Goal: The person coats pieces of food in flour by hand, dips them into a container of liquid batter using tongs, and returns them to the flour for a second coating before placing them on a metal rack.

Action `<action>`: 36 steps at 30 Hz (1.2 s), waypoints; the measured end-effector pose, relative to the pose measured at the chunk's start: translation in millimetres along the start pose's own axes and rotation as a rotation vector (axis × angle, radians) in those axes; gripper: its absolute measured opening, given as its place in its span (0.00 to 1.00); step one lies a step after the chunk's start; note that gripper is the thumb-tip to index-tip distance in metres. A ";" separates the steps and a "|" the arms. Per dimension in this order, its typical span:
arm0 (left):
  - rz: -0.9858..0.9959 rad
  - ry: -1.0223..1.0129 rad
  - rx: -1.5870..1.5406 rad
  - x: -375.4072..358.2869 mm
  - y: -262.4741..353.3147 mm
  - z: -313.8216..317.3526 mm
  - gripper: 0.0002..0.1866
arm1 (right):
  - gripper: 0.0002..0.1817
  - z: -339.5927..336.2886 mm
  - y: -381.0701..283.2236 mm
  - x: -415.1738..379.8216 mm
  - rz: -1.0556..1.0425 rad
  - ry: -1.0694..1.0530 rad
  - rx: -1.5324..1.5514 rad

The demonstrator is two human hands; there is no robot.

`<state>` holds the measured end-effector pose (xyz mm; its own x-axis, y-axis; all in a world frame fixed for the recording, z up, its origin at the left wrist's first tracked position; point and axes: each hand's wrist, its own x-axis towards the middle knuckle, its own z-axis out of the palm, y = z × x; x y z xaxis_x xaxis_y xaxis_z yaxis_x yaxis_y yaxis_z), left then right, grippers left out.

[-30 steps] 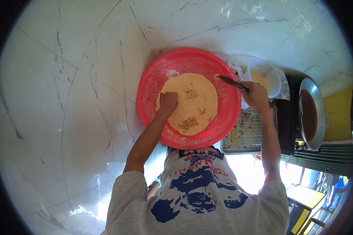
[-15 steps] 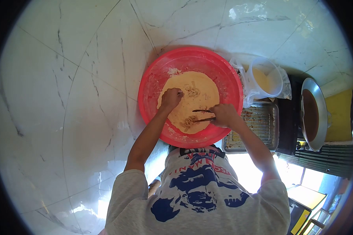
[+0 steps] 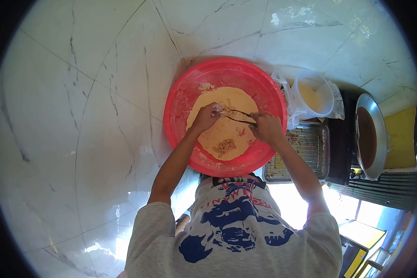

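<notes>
A big red basin (image 3: 180, 99) sits on the marble surface and holds a mound of pale yellow flour (image 3: 220, 134). My left hand (image 3: 205, 117) rests in the flour with its fingers curled, touching a floured food piece (image 3: 226, 110). My right hand (image 3: 264, 128) grips dark tongs (image 3: 240, 116) whose tips reach that same piece beside the left fingers. Another coated piece (image 3: 224, 147) lies lower in the flour.
Right of the basin stand a clear plastic tub (image 3: 314, 95) of yellow batter in a plastic bag, a wire rack on a metal tray (image 3: 301, 150), and a wok (image 3: 369, 134) of dark oil on a stove. White marble (image 3: 102, 92) spreads left.
My right hand brought the tongs from the batter tub into the basin, down by the lower piece, then up to the piece by my left hand. My left hand shifted slightly right.
</notes>
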<state>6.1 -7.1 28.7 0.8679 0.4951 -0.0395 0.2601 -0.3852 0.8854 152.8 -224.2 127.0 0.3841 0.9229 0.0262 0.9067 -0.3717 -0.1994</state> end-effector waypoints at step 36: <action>-0.082 -0.146 0.731 8.1 6.8 3.2 0.19 | 0.15 -89.5 82.1 6.5 0.114 0.519 0.117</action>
<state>16.2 -8.2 32.9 0.8678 0.4559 -0.1978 0.4970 -0.7958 0.3460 245.2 -257.7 198.5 0.5415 0.6955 0.4722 0.8400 -0.4259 -0.3360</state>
